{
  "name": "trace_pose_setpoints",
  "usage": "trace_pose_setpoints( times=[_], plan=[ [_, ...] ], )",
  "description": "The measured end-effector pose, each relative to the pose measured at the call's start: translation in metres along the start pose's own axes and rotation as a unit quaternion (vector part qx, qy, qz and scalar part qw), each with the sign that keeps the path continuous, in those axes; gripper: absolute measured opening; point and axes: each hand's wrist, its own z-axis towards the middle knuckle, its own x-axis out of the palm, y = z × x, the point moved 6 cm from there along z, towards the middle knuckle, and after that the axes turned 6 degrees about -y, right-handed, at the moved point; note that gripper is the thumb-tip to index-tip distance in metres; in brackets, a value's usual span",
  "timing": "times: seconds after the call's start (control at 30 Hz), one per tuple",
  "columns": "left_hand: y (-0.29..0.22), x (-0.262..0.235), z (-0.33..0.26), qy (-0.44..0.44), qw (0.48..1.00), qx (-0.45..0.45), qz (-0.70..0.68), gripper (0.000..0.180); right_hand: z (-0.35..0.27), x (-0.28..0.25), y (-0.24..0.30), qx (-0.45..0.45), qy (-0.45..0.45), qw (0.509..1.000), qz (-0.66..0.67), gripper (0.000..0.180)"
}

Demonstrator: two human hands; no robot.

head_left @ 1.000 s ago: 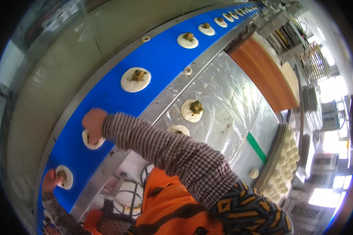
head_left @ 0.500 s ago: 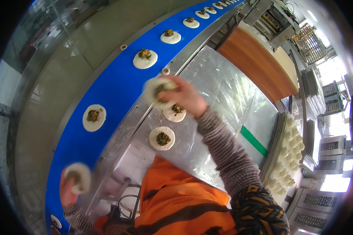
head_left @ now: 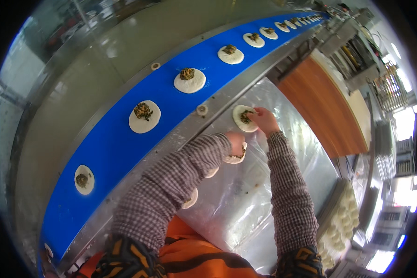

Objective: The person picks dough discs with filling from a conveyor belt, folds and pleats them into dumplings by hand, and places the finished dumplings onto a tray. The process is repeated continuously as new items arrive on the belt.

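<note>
My right hand (head_left: 265,121) grips the edge of a flat dough round (head_left: 242,119) topped with dark green filling, thumb beside the filling. It is at the steel table's (head_left: 245,199) far part. Just nearer and to the left, my left hand (head_left: 236,142) has its fingers closed on a second filled dough round (head_left: 235,159), which the hand partly covers. Two more dough rounds, one pale (head_left: 211,173) and one with filling at its edge (head_left: 190,199), lie on the table, partly hidden by my left sleeve.
A blue conveyor belt (head_left: 109,153) curves along the left and far side, carrying several dough rounds topped with filling. A wooden-sided block (head_left: 324,106) stands beyond the table. Trays with pale dough balls (head_left: 343,227) are at the right.
My left hand has come from over the belt at lower left to the table with its dough round. My right hand's round is now farther right, over the table. The view has shifted.
</note>
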Motion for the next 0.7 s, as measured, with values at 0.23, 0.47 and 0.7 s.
trace_pose_setpoints(
  times=[0.23, 0.47, 0.7],
  plan=[
    [0.023, -0.051, -0.109, -0.436, 0.879, 0.107, -0.160, 0.039, -0.011, 0.020, 0.113, -0.280, -0.043, 0.959, 0.012, 0.046],
    [0.143, -0.113, -0.283, -0.568, 0.781, -0.261, 0.015, 0.040, 0.021, 0.137, 0.242, -0.496, 0.137, 0.842, -0.164, 0.051],
    [0.166, -0.117, -0.296, -0.512, 0.776, -0.310, -0.199, 0.036, 0.037, 0.123, 0.253, -0.348, 0.242, 0.895, -0.138, 0.040]
  ],
)
